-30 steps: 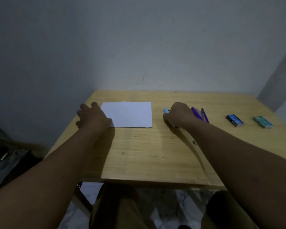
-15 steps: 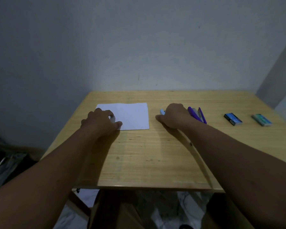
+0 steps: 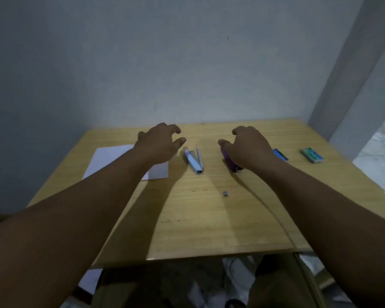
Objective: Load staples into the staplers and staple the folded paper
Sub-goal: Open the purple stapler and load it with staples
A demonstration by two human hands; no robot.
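A light blue stapler (image 3: 195, 161) lies swung open on the wooden table (image 3: 209, 214), between my two hands. My left hand (image 3: 159, 142) hovers above the right edge of the white folded paper (image 3: 111, 161), fingers loosely curled, holding nothing. My right hand (image 3: 248, 146) is over a purple stapler (image 3: 230, 162), which is mostly hidden beneath it; whether the fingers touch it I cannot tell. A blue staple box (image 3: 280, 154) and a teal staple box (image 3: 312, 155) lie to the right. A small grey strip of staples (image 3: 225, 193) lies nearer me.
A plain wall stands right behind the table's far edge. The table's right edge borders a doorway with pale floor. My legs show below the near edge.
Both hands lifted off the table and moved away from me. The left hand left the paper; the right hand let go of the light blue stapler, which now lies uncovered. The camera view shifted.
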